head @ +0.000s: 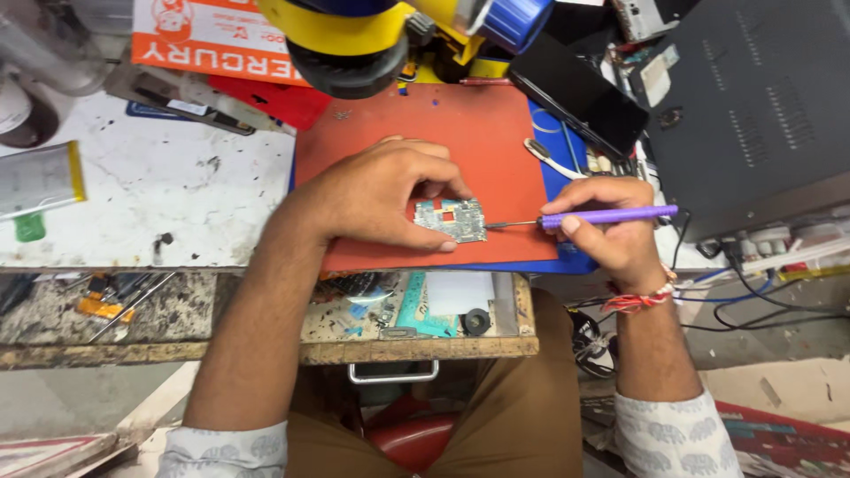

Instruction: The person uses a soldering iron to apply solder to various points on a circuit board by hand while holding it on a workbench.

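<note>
- While the left hand (pixel 381 190) pins the small circuit board (pixel 452 219) flat on the red mat (pixel 478 133), fingers closed around the board's edges, the right hand (pixel 611 226) is closed around a purple screwdriver (pixel 611 215), held like a pen.
- The screwdriver's thin metal tip lies nearly level and meets the board's right edge, just beside the left fingertips.
- The board sits between the two hands, near the front edge of the mat, with the open drawer (pixel 416 310) of small parts directly below the wrists.
- Risk, as I judge it: the tip is slim and close to the fingers, so a slip off the board could jab the left thumb or forefinger.
- Too much sideways push could skid the board out from under the grip, toward the mat's front edge and into the drawer clutter.
- A tilted tip could scrape across the board's surface instead of seating where it is aimed.
- Just beyond the right hand lie white tweezers (pixel 553 162) and a dark phone (pixel 580 93); an elbow swing could knock them.
- Above the left hand hangs the yellow microscope head (pixel 354 40); to the far left, on the white tabletop (pixel 159 186), rests a flat silver battery (pixel 40 177).
</note>
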